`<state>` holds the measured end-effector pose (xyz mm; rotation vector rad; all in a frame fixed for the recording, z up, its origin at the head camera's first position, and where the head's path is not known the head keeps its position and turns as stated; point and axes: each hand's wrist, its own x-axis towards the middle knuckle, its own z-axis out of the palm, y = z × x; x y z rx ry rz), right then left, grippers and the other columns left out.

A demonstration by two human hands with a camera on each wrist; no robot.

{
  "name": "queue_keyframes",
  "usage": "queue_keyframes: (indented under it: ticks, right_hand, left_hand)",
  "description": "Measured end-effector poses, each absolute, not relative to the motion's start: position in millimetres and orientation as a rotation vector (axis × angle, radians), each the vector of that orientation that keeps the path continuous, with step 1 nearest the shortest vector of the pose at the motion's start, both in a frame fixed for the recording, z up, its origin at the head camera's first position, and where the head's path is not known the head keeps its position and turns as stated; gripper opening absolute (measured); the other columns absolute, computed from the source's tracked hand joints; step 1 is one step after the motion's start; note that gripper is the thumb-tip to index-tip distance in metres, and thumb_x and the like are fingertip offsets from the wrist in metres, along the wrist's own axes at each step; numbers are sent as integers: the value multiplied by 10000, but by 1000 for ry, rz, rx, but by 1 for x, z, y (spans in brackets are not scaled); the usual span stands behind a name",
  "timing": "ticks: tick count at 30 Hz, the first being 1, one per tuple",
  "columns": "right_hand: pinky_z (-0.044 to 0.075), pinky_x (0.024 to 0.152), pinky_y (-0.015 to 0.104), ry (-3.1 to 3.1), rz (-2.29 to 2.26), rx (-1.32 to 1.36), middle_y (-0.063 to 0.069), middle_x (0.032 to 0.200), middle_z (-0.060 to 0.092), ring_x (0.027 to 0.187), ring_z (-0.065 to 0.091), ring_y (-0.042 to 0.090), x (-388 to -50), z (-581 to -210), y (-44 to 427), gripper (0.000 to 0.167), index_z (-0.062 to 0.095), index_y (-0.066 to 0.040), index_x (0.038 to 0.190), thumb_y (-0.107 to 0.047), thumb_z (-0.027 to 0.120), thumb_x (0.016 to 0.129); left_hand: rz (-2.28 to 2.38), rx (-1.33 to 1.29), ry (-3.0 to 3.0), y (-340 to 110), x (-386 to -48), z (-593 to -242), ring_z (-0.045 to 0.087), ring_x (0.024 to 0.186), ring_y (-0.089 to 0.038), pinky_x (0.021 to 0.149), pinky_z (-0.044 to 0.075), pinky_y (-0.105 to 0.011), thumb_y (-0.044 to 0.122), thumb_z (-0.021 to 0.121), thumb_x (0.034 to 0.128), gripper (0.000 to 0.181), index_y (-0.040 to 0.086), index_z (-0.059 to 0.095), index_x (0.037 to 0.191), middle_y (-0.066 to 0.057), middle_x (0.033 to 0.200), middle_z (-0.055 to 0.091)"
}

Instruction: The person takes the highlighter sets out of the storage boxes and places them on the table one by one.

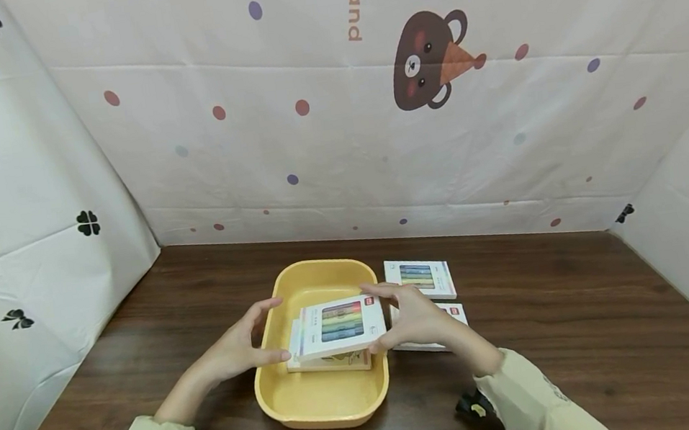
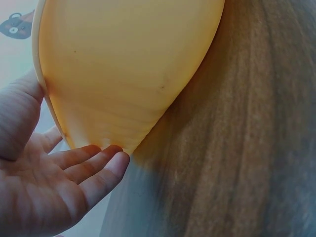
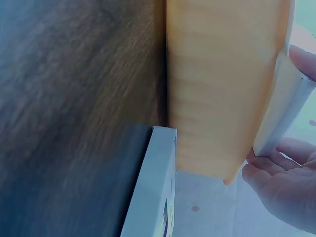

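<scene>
A white box of coloured sticks (image 1: 342, 326) lies tilted over another box (image 1: 328, 364) in the yellow plastic basin (image 1: 319, 400). My right hand (image 1: 413, 313) pinches the upper box by its right edge, thumb on the near corner and a finger on the far one. In the right wrist view this box (image 3: 284, 108) juts past the basin's rim. My left hand (image 1: 240, 343) is at the basin's left rim, thumb and forefinger reaching over it. The left wrist view shows its other fingers (image 2: 101, 180) fairly straight against the basin's outer wall.
Right of the basin lie two similar boxes: a far box (image 1: 440, 275) and a nearer box (image 1: 455, 312), partly hidden by my right hand. All stand on a dark wooden table (image 1: 562, 331). Printed white cloth (image 1: 334, 136) hangs behind and at both sides.
</scene>
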<state>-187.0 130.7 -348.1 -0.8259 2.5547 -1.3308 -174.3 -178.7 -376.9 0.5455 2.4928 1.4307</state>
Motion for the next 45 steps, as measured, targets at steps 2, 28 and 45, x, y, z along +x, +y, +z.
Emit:
queue_keyframes:
  ticks: [2,28,45]
  right_hand:
    - [309,1021,453,2552,-1344,-837,159,1314,488,1245,400,288,-187,-349,133,912,453,24,1310,-187,854,518]
    - [370,945,515,2548,-1471,-745,162,1306,490,1143,486,295,-177,-336,177,892,438,5,1327,-136,866,558]
    - [484,767,250,2581,-1471,-722,231,1261,494,998,533,199,-164,-330,208,863,427,41,1321,-99,839,577]
  left_hand:
    - [1433,545,2491,-179,-174,-377,236,1280,-471,976,255,-611,251,773,715,849,87,282,1388,-257,1413,275]
    - [1442,533,2483,-180,-176,-377,226,1291,-462,967,228,-640,248,772,717,846,103,282,1391,-253,1415,281]
    - [1452,512,2462,-179,-175,-379,230,1296,-443,973,220,-639,260,774,712,853,119,279,1393,-239,1413,290]
